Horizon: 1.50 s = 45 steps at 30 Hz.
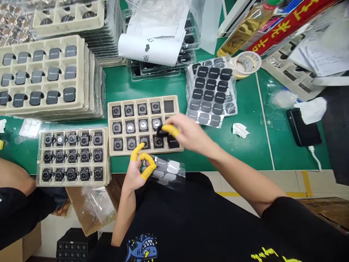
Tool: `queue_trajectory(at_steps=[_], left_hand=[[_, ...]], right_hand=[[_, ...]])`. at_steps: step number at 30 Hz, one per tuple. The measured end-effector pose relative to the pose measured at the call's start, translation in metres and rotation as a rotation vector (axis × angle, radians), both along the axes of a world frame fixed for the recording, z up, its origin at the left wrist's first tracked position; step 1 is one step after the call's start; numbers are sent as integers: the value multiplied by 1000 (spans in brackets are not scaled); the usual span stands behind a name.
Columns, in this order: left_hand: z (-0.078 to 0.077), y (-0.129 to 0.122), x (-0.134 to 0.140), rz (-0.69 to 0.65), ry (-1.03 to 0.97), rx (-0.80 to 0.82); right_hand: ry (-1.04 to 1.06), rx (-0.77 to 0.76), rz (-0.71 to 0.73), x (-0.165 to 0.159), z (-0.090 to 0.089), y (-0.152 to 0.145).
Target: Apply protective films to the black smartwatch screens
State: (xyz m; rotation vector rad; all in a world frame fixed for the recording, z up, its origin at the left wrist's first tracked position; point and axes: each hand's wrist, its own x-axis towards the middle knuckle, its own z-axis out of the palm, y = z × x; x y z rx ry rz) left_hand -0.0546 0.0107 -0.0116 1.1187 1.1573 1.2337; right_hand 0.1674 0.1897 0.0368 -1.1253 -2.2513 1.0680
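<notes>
A beige tray (144, 153) of dark watch bodies with round sensor backs lies in the middle of the green table. My right hand (188, 133), a yellow cot on its fingertip, pinches a small black square piece with pale lettering (161, 132) over the tray's right side. The right column has a dark square (169, 106) at the top; my hand partly covers the others. At the front edge, my left hand (135, 171), with yellow cots on several fingers, grips a clear sticker sheet (166, 171) between thumb and finger.
Another tray of watch bodies (72, 155) is at the left front, below tall tray stacks (89, 87). Sheets of black stickers (209, 92) lie at the right by a tape roll (247, 63). A phone (304, 127) is farther right. Someone's arm (16, 176) shows at left.
</notes>
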Motion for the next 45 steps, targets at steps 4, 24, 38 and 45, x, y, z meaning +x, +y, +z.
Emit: queue_trajectory(at_steps=[4, 24, 38, 45], left_hand=[[5, -11, -17, 89, -34, 15], [2, -27, -33, 120, 180, -14], [4, -22, -11, -3, 491, 117], [4, -19, 9, -43, 749, 185]], right_hand=[[-267, 195, -244, 10, -34, 73], [-382, 384, 133, -14, -35, -51], [-240, 253, 105, -19, -31, -58], [117, -112, 29, -17, -1, -90]])
